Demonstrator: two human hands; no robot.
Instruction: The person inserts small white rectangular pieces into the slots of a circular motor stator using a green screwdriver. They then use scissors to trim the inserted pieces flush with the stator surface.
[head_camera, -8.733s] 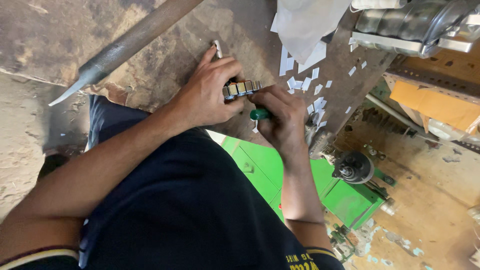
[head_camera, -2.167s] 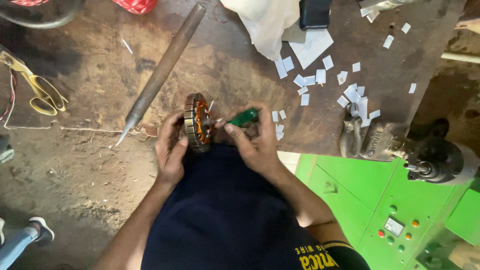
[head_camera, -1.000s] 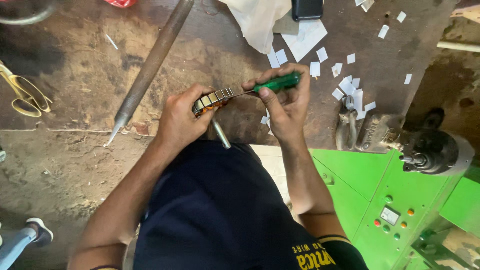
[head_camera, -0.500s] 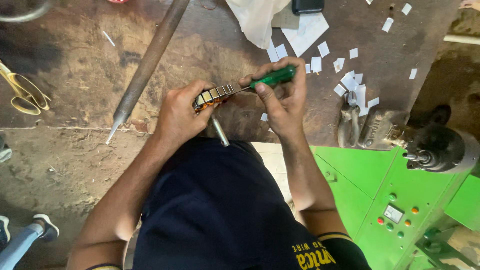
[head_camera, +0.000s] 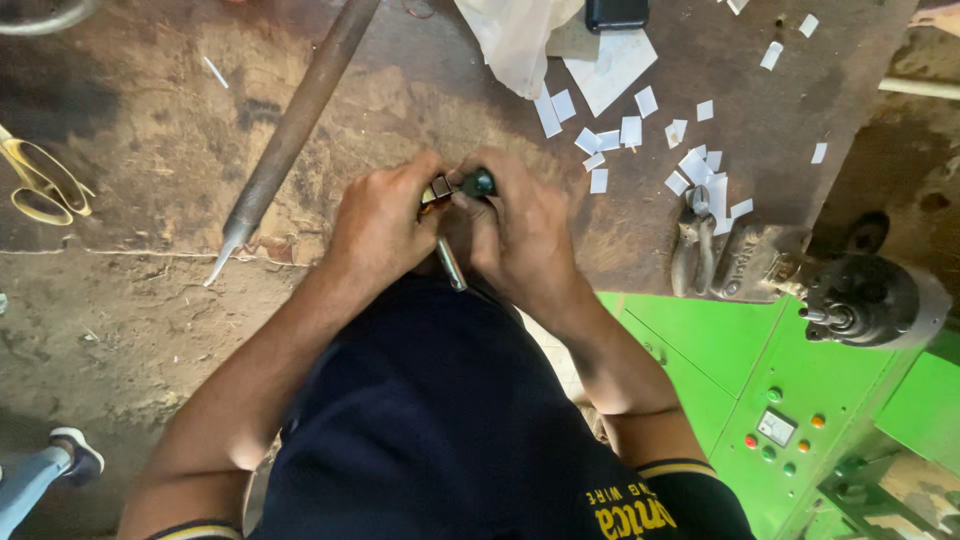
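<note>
Stator (head_camera: 437, 190) was gripped in the closed left hand (head_camera: 385, 220), mostly hidden by the fingers, at the bench's (head_camera: 150, 150) near edge. Green tool handle (head_camera: 479, 183) was clamped in the right hand (head_camera: 520, 235), touching the stator.

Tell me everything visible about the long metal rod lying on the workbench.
The long metal rod is a dull grey, round bar, steel by the look of it, worn and slightly grimy. It lies flat and diagonal on the brown wooden workbench, running from the top edge of the view down and to the left, its upper end out of frame. Its lower end narrows to a pointed tip near the bench edge. Nothing holds it: the left hand is closest but apart from it.
</note>
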